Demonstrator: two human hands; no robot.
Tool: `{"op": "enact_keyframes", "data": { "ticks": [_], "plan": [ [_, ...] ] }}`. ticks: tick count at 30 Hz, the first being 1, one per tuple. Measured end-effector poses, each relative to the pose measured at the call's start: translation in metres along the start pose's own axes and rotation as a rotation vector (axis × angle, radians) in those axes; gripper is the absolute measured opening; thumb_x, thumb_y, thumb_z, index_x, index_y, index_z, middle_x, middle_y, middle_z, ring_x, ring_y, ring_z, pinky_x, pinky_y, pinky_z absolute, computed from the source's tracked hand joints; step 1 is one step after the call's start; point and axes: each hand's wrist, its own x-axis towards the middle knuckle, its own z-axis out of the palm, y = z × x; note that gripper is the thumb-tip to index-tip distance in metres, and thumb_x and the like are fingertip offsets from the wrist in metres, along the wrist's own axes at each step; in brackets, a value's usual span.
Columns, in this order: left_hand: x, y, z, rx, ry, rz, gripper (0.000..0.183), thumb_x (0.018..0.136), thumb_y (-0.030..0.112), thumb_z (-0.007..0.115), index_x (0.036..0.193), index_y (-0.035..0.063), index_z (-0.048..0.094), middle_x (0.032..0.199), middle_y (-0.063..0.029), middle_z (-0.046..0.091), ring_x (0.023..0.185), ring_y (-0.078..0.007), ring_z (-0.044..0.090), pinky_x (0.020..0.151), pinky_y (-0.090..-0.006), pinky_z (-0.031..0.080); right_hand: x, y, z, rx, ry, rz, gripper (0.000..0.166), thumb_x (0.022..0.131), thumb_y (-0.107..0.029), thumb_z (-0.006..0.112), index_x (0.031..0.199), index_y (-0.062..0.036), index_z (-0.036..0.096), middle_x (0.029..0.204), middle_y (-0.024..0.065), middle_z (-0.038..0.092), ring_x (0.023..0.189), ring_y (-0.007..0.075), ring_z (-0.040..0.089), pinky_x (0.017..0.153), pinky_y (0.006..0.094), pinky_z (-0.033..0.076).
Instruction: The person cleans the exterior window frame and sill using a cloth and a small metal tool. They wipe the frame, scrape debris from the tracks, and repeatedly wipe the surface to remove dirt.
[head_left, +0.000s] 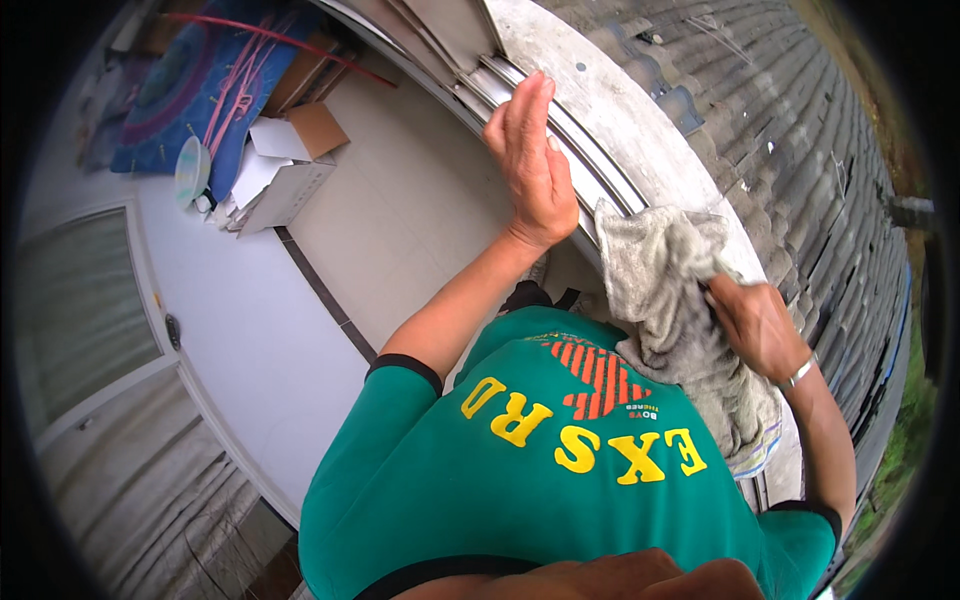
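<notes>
A worn grey-beige towel hangs in folds from my right hand, which grips a bunched part of it. The towel lies over the aluminium window track and the pale sill, its striped lower end falling by my side. My left hand is raised at the inner side of the track, fingers straight and holding nothing. Whether its edge touches the metal I cannot tell. A metal band circles my right wrist.
A window sash stands at the track's far end. Outside the pale ledge lies a grey tiled roof. Indoors, an open cardboard box with papers sits on the tiled floor, near a white door.
</notes>
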Motion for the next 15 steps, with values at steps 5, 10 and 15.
{"op": "enact_keyframes", "data": {
  "ticks": [5, 10, 15],
  "plan": [
    [-0.001, 0.000, 0.000, -0.025, 0.040, -0.027, 0.065, 0.079, -0.006, 0.038, 0.144, -0.0097, 0.041, 0.150, -0.0223, 0.043, 0.137, -0.0359, 0.034, 0.116, -0.0433, 0.026, 0.113, -0.023, -0.015, 0.018, 0.140, -0.123, 0.022, 0.098, -0.017, 0.052, 0.087, 0.0015, 0.052, 0.068, 0.0273, 0.057, 0.068, 0.0466, 0.059, 0.062, 0.0525, 0.046],
    [-0.002, 0.001, -0.003, -0.025, 0.060, -0.059, 0.065, 0.079, -0.006, 0.039, 0.143, -0.0091, 0.043, 0.149, -0.0228, 0.045, 0.137, -0.0372, 0.035, 0.116, -0.0447, 0.027, 0.215, -0.045, -0.022, -0.037, 0.274, -0.197, 0.019, 0.092, -0.017, 0.054, 0.087, 0.0009, 0.059, 0.075, 0.0274, 0.065, 0.074, 0.0457, 0.065, 0.067, 0.0503, 0.053],
    [0.000, 0.001, -0.004, 0.008, 0.048, -0.069, 0.057, 0.090, 0.000, 0.043, 0.146, -0.0080, 0.039, 0.155, -0.0243, 0.035, 0.141, -0.0385, 0.031, 0.117, -0.0467, 0.023, 0.272, -0.054, -0.026, -0.183, 0.449, -0.275, 0.016, 0.089, -0.016, 0.055, 0.089, -0.0022, 0.063, 0.079, 0.0216, 0.069, 0.074, 0.0413, 0.069, 0.066, 0.0479, 0.055]
  ]
}}
